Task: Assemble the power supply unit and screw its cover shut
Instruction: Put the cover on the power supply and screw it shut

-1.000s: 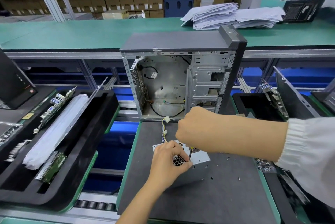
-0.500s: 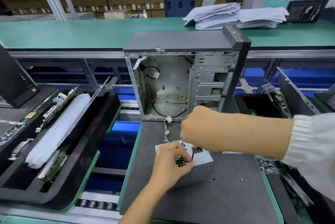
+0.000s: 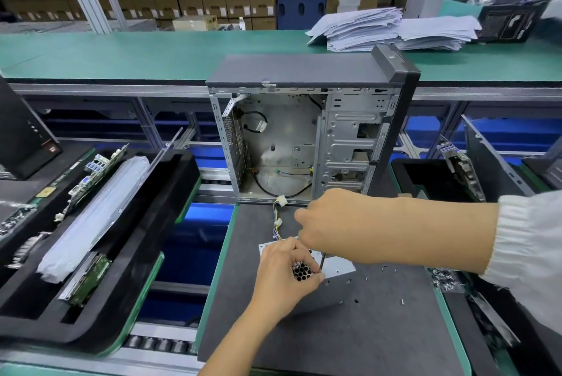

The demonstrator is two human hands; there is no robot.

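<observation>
Barely moved: right hand (image 3: 340, 223) still gripping screwdriver (image 3: 322, 261), fingers closed; left hand (image 3: 286, 275) still clamping power supply (image 3: 337, 281) on desk (image 3: 380, 342). Risk: tip slipping off, screw dropping among loose screws (image 3: 384, 269).

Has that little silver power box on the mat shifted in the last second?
No. The power supply unit keeps its place before the open computer case; only the camera shifted.
</observation>
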